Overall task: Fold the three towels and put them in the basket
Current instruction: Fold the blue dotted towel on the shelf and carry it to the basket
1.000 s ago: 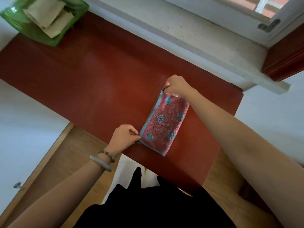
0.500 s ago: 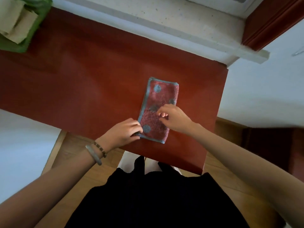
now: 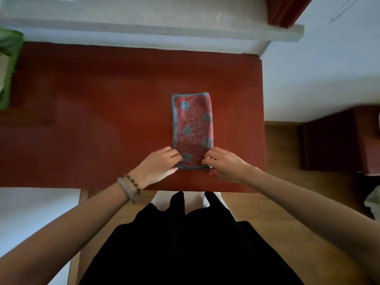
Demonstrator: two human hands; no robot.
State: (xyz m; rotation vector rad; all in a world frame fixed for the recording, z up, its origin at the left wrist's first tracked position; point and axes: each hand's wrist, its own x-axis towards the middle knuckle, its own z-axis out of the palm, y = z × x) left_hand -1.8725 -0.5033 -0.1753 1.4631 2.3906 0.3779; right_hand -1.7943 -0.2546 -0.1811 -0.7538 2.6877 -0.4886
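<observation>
On the red desk point(image 3: 102, 120), the near corners of a pink dotted towel point(image 3: 193, 128) are being pinched by the closed fingers of the left hand point(image 3: 162, 165) and right hand point(image 3: 224, 165), seemingly for another fold before being carried to the green basket point(image 3: 9, 58) at ten o'clock.

Red towel point(image 3: 193, 128) showing grey-blue dots and blue trim, lying on the dark red worktop point(image 3: 102, 120); green basket point(image 3: 9, 64) peeking in.
</observation>
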